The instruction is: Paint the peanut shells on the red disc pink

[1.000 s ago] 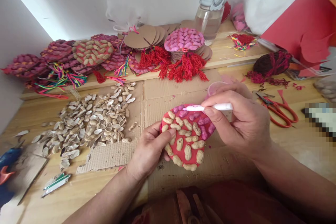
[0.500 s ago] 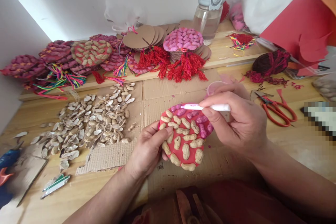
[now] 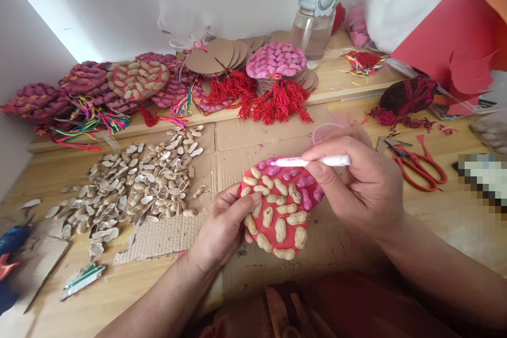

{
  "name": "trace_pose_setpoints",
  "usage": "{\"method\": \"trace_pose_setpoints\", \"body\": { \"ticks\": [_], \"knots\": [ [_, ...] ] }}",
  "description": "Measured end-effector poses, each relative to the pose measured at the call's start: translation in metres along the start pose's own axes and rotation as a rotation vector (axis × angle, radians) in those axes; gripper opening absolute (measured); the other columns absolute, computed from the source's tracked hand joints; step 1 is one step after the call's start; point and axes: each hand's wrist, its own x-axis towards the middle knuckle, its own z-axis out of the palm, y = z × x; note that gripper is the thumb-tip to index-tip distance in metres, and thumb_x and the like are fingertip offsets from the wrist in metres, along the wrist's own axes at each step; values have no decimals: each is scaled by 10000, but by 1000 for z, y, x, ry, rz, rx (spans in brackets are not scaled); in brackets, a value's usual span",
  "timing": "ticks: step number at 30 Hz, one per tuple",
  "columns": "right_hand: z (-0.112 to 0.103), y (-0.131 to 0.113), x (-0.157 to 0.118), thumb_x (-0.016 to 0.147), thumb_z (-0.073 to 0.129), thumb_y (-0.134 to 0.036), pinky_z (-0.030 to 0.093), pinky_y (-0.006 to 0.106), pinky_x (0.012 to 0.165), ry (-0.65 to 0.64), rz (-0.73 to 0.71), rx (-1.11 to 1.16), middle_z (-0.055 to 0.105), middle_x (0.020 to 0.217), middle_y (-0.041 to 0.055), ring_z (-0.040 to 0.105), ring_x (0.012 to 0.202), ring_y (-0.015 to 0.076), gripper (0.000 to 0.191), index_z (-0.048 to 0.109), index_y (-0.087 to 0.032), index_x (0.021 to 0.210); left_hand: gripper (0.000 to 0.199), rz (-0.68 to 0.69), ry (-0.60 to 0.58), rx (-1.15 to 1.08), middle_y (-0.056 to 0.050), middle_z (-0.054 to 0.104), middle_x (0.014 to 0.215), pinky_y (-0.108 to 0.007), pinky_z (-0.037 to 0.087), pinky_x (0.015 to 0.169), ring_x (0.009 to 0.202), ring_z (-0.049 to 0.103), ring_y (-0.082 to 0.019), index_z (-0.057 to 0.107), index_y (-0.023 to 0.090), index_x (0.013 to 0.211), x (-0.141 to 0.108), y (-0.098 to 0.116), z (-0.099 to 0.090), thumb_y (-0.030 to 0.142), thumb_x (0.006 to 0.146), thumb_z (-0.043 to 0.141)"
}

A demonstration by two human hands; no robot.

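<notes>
My left hand grips the left edge of a red disc covered with peanut shells, thumb on top and fingers underneath. The disc is tilted toward me. Along its far and right edge the shells are purple-pink; the others keep their tan colour. In my right hand is a white marker, pinched between thumb and fingers. Its tip rests at a purple shell near the disc's far edge. Behind my right hand, partly hidden, stands a clear pinkish cup.
Loose peanut shells lie in a heap on the left over cardboard. Orange-handled scissors and a yarn ball are on the right. Along the back shelf sit decorated discs, red tassels and a water bottle.
The marker and my right hand have shifted very slightly to the right. My left hand and the disc stay almost where they were.
</notes>
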Motion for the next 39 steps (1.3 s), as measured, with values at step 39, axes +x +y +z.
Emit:
{"method": "trace_pose_setpoints", "body": {
  "ticks": [39],
  "knots": [
    [-2,0,3,922,729,-193,574,435,883,70,-45,-64,760,878,13,697,898,235,162,741,-295,1047,381,28,15,65,33,617,531,-163,390,332,369,507,-84,668,174,761,-1,-1,-2,470,741,907]
  ]
}}
